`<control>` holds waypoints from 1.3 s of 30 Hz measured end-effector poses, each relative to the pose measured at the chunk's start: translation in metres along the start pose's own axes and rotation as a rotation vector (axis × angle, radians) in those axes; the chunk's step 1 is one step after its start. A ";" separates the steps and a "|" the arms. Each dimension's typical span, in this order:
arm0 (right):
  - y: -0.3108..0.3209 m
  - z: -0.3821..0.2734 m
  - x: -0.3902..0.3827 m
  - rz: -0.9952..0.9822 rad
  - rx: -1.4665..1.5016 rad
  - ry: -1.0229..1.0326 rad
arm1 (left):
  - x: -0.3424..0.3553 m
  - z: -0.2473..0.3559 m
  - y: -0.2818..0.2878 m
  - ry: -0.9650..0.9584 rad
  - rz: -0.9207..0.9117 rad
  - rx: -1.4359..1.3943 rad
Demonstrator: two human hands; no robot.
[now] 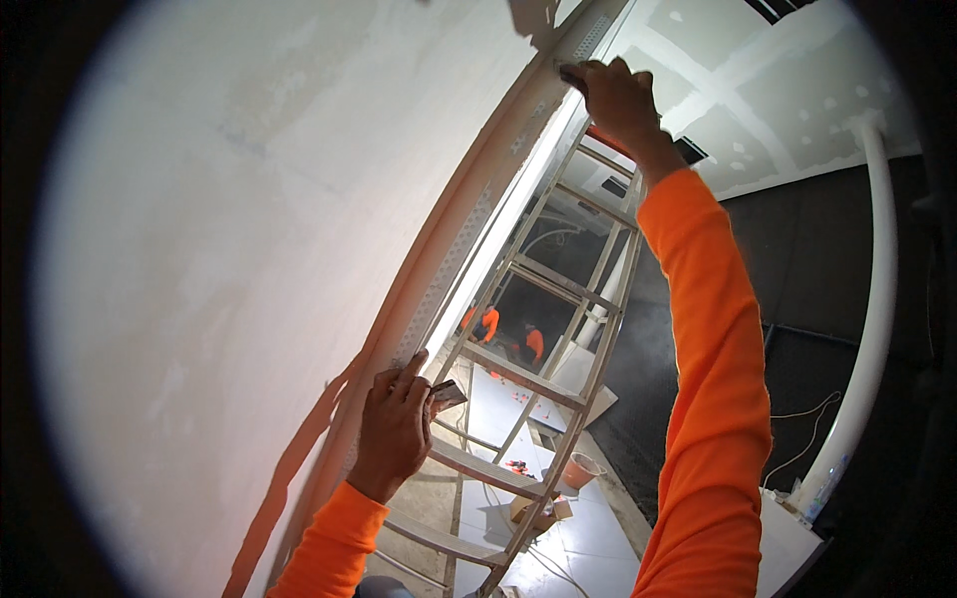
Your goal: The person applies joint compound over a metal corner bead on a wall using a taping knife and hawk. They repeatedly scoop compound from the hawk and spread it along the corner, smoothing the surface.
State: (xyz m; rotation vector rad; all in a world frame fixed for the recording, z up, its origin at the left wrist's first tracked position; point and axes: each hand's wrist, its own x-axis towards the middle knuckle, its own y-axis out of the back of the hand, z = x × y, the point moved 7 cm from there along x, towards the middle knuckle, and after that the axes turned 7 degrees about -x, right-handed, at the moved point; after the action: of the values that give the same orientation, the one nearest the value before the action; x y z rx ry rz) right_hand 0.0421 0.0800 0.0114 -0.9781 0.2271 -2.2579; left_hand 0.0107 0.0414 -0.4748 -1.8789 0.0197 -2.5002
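A perforated metal corner bead runs up the edge of the plastered wall. My left hand rests on the lower part of this edge, fingers against the bead. It holds a small flat metal blade, like a scraper, whose end juts out to the right; its handle is hidden. Higher up, my right hand is closed at the upper part of the bead. A small dark piece shows at its fingertips, too little seen to name. Both arms wear orange sleeves.
A metal ladder stands just right of the wall edge. Below lie pale boards, an orange bucket and a cardboard box. Two people in orange are in the distance. A white pipe stands at right.
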 end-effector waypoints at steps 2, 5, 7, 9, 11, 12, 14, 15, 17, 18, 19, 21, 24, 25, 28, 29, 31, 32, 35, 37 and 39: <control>0.018 -0.020 -0.026 0.080 -0.047 0.057 | 0.000 0.000 0.000 0.003 -0.001 -0.013; 0.039 -0.024 -0.040 0.078 -0.023 0.115 | 0.000 -0.001 -0.001 0.000 -0.014 0.001; 0.041 -0.006 -0.025 0.025 -0.047 0.016 | 0.000 -0.001 -0.001 -0.004 -0.012 0.009; 0.039 0.014 -0.002 0.054 0.033 -0.061 | 0.000 0.000 -0.001 -0.003 -0.013 0.013; 0.023 0.019 0.013 -0.026 0.003 -0.103 | 0.000 0.000 -0.002 0.004 -0.011 0.018; 0.021 0.012 0.014 0.011 -0.025 -0.055 | 0.000 0.000 -0.001 0.004 -0.009 0.022; 0.018 -0.011 0.003 0.030 -0.095 0.013 | 0.000 0.000 -0.001 0.002 -0.007 0.011; 0.015 -0.028 -0.005 -0.034 -0.183 0.005 | 0.000 0.000 -0.001 0.003 0.000 0.004; 0.043 -0.068 -0.047 0.157 -0.194 0.086 | 0.000 0.000 -0.001 0.000 0.003 -0.001; 0.053 -0.085 -0.067 0.130 -0.175 0.109 | 0.000 -0.001 -0.001 -0.001 0.005 -0.001; 0.062 -0.102 -0.085 0.083 -0.161 0.131 | 0.000 -0.001 -0.001 -0.001 0.002 -0.013; 0.089 -0.120 -0.120 0.135 0.005 0.180 | 0.000 -0.002 -0.002 0.000 -0.011 -0.031; 0.095 -0.101 -0.115 0.132 0.019 0.143 | 0.000 -0.002 -0.001 -0.009 0.001 -0.033; 0.086 -0.078 -0.091 0.145 0.013 0.030 | 0.000 -0.002 -0.001 -0.007 0.001 -0.022; 0.044 -0.018 -0.015 0.083 -0.046 -0.111 | 0.000 -0.001 -0.002 -0.001 -0.018 0.006; 0.034 -0.007 0.002 0.082 -0.082 -0.124 | 0.000 -0.001 -0.003 0.004 -0.027 0.012; 0.017 -0.004 0.023 0.017 -0.093 -0.101 | 0.000 0.000 -0.003 0.012 -0.029 0.016; 0.011 -0.008 0.024 -0.039 -0.087 -0.093 | 0.000 0.000 -0.002 0.014 -0.025 0.016; 0.029 -0.051 -0.002 0.054 -0.186 0.030 | 0.001 0.001 -0.002 0.014 -0.020 0.005; 0.051 -0.087 -0.034 0.141 -0.138 0.088 | 0.001 0.000 -0.002 0.010 -0.016 -0.001; 0.069 -0.121 -0.068 0.074 0.014 0.105 | 0.000 0.000 -0.001 0.001 -0.010 0.000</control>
State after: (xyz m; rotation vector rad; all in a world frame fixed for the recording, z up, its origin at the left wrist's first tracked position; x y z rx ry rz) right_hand 0.0263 0.0586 -0.1410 -0.8313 0.2877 -2.2416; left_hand 0.0106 0.0428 -0.4746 -1.8826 0.0106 -2.5080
